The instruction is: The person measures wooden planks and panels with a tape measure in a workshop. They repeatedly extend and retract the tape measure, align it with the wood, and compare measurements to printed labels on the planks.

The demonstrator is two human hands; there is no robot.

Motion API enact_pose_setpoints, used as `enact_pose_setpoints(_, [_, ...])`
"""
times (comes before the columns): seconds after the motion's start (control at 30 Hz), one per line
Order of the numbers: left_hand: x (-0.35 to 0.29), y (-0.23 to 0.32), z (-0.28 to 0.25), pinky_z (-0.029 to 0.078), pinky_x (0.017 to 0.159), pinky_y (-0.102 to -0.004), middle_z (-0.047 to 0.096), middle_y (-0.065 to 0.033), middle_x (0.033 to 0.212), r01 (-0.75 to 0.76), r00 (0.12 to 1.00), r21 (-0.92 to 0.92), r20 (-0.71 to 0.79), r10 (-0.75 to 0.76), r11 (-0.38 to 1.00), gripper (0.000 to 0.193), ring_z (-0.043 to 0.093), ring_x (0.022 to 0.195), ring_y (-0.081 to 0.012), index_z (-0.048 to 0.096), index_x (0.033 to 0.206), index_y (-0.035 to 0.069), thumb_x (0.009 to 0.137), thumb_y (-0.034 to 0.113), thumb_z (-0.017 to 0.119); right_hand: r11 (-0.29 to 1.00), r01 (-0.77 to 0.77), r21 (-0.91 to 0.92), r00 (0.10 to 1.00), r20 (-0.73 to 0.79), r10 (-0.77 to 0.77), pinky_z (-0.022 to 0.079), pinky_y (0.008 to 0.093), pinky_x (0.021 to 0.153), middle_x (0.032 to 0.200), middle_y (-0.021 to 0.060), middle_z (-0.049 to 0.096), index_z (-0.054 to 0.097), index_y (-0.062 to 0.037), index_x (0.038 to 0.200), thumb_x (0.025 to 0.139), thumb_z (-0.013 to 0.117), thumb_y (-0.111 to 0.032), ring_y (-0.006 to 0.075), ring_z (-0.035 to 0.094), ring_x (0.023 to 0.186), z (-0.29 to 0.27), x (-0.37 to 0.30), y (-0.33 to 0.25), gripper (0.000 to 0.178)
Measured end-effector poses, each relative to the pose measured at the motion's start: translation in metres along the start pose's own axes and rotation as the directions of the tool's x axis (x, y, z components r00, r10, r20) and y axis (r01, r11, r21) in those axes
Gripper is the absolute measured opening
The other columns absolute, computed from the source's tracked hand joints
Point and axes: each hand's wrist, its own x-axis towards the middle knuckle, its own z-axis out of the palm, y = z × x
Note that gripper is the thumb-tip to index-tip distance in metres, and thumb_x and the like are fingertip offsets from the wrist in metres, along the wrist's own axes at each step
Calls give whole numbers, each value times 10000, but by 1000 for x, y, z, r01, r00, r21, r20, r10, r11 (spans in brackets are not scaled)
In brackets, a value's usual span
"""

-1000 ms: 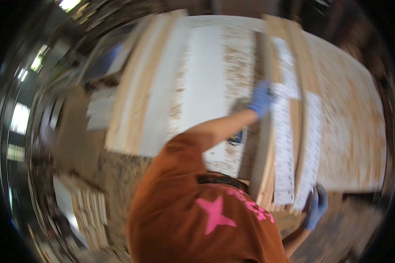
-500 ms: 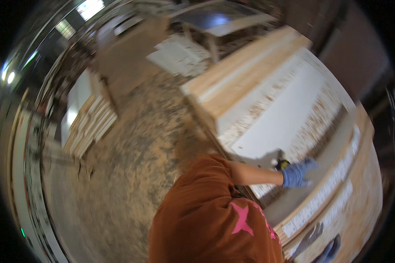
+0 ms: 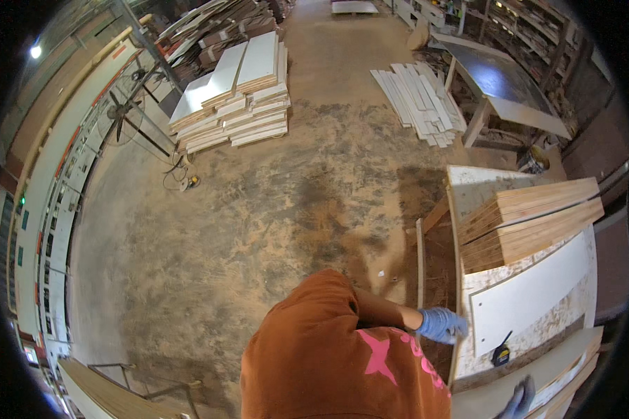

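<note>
My left hand [image 3: 442, 325], in a blue knitted glove, hovers at the left edge of the worktable [image 3: 458, 279]. Its fingers point right, loosely extended, with nothing visible in them. To its right, a black and yellow tape measure [image 3: 501, 355] rests at the near edge of a long white panel [image 3: 528, 293] lying on the table. Low at the picture's edge, my right hand [image 3: 517, 401], also gloved, has its fingers stretched out beside a stack of boards [image 3: 562, 373]. Part of that hand is cut off by the lower rim.
Light wood boards [image 3: 548, 213] are stacked farther along the worktable. White panels [image 3: 258, 63] stand piled at the far left, near a standing fan [image 3: 119, 115]. Loose white strips [image 3: 423, 101] lie on the dusty floor [image 3: 272, 209] beside a dark-topped table [image 3: 500, 73].
The view has swung and levelled, showing more floor and the far panel pile. My left hand has drawn back leftward from beside the tape measure to the table's edge.
</note>
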Motion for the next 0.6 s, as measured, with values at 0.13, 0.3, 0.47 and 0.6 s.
enact_pose_setpoints(0.13, [-74,-8,-52,481,860,-362,596,-116,1096,-41,987,109,-148,57,993,389,592,1000,-240,560,1152,58,821,251,631,933,-259,251,959,183,218,444,349,912,1155,161,575,543,41,1153,882,557,-141,242,550,1058,115,63,61,327])
enact_pose_setpoints(0.3, [-127,-34,-92,456,895,-290,611,-85,1113,177,957,-172,-199,-210,969,363,579,1015,-165,533,1183,41,849,138,639,907,-324,-269,944,-38,326,388,407,990,1270,161,525,530,-124,1258,755,625,-392,351,499,1154,172,100,140,578])
enact_pose_setpoints(0.47, [-136,-51,-109,450,901,-283,601,-83,1112,186,968,-110,-149,-201,976,348,563,1022,-157,525,1177,18,853,93,630,700,-505,-505,861,-350,369,411,407,966,1236,184,535,535,-135,1241,742,662,-397,367,523,1107,178,94,182,578])
enact_pose_setpoints(0.6, [-134,-49,-122,448,906,-285,595,-86,1114,251,952,-128,-148,-269,959,345,559,1023,-163,526,1169,6,847,71,632,593,-600,-537,792,-293,536,355,438,1022,1413,121,360,419,-211,1333,757,647,-395,321,355,1283,186,108,171,646])
